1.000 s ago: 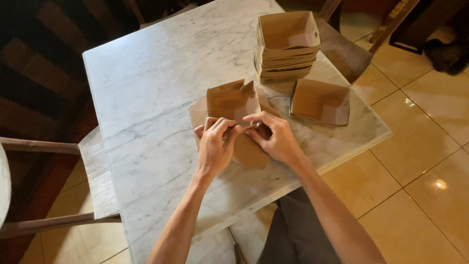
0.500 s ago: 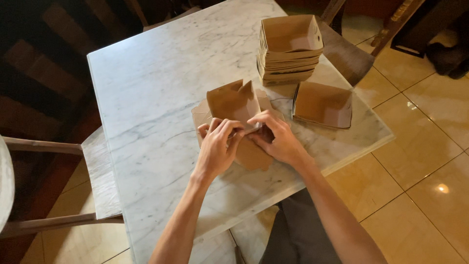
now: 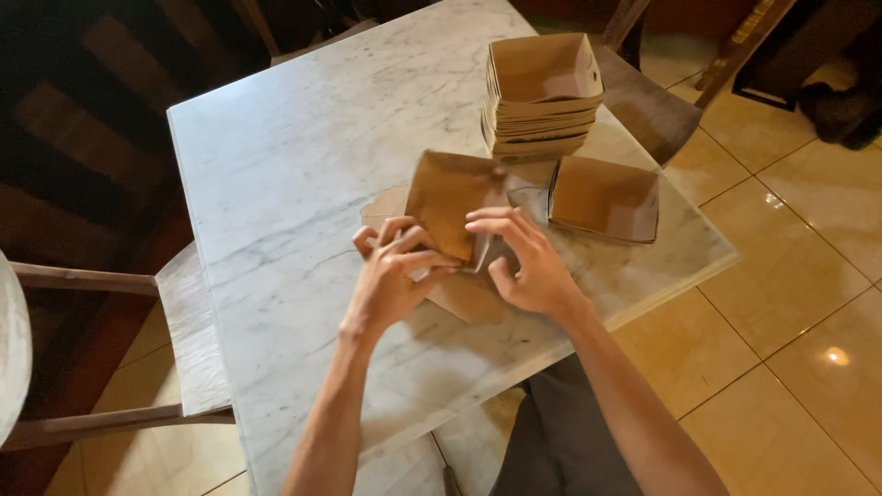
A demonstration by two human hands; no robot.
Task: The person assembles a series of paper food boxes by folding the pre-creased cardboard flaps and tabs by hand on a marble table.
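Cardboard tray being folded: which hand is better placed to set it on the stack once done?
Right, probably. The right hand is on the tray side nearest the stack of trays, which sits up and to the right. The left hand would have to cross over.

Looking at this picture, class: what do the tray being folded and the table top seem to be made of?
Tray being folded: looks like thin brown card, matt, since it bends and creases between the left hand and right hand. Table top: probably marble or a marble-look stone, pale with grey veins, smooth and faintly sheened.
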